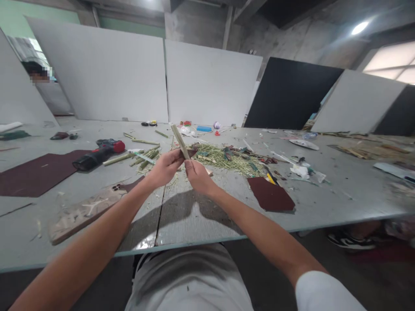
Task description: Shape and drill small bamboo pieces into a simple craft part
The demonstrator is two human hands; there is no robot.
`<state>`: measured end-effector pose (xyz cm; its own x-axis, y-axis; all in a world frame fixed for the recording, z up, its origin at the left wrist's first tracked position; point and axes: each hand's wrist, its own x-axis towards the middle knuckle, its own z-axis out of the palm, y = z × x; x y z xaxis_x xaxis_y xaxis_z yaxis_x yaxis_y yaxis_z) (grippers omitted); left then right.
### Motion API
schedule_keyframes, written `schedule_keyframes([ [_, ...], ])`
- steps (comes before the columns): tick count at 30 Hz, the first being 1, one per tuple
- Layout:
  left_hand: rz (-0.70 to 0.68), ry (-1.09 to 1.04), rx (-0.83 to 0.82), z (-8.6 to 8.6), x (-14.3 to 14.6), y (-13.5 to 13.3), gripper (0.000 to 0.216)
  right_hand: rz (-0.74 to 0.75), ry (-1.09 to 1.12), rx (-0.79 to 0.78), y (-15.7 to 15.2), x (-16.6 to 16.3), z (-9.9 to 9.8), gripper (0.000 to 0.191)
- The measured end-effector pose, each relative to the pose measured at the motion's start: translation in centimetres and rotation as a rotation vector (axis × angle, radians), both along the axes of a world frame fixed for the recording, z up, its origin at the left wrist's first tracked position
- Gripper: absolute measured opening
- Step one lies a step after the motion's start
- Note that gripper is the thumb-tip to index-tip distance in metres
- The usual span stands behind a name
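Pale stalk gripped low, its far end free

The right hand (199, 175) has its fingers closed on the near end of the pale green stalk (180, 141), thumb pressed along it. The left hand (167, 167) is closed around the stalk just beside, with its fingertips mostly hidden. The stalk is raised above the table (181, 222), tilted up and away. A dark maroon scrap (192, 153) shows beside the stalk at the fingers; whether it is pinched or lies behind, I cannot tell.

With both grips crowded at one end, the far end would likely wobble under any pressure. A firm but light hold seems best, since a hollow stem could crush or split; pressure should run lengthwise, thumbs clear of any sharp rim.

Nearest on the table, a patterned slab (87, 211) with dark holes lies by the left forearm, where an elbow could catch it. Farther in, a maroon sheet (272, 194) lies to the right, with a yellow-handled tool (270, 178) at its far edge. To the left, a black-and-red power tool (97, 155) overlaps another maroon sheet, near loose cut stalks (145, 157). Just beyond the hands, a shavings heap (227, 160) takes up the middle and could hide small pieces. White panels (210, 82) stand at the back.
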<state>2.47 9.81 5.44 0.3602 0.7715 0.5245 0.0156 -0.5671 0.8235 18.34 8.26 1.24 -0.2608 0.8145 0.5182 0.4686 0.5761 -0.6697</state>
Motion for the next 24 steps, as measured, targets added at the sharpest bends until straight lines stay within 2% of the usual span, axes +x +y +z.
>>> schedule_keyframes([
  [3, 0.056, -0.003, 0.046, 0.29, -0.3, 0.2, 0.032, 0.005, -0.03, -0.03, -0.04, 0.0, -0.14, 0.037],
  [7, -0.001, 0.067, 0.041, 0.49, -0.58, 0.07, 0.032, 0.027, 0.018, -0.024, -0.05, -0.09, -0.2, 0.038],
  [10, 0.098, 0.034, 0.096, 0.54, -0.55, -0.22, 0.031, 0.043, 0.006, -0.047, -0.03, -0.07, -0.16, 0.038],
  [14, 0.01, 0.102, 0.06, 0.64, -0.52, -0.43, 0.03, 0.03, 0.043, -0.049, 0.04, 0.02, -0.29, 0.04],
  [17, 0.099, -0.004, 0.083, 0.74, -0.75, -0.3, 0.032, 0.056, 0.009, -0.059, 0.01, 0.08, -0.51, 0.038],
  [21, -0.011, 0.078, 0.065, 0.52, -0.84, 0.0, 0.032, 0.049, 0.047, -0.049, -0.15, -0.04, -0.57, 0.037],
  [24, 0.072, 0.042, 0.114, 0.08, -0.51, -0.02, 0.03, 0.062, 0.06, -0.069, -0.2, -0.25, -0.25, 0.04],
])
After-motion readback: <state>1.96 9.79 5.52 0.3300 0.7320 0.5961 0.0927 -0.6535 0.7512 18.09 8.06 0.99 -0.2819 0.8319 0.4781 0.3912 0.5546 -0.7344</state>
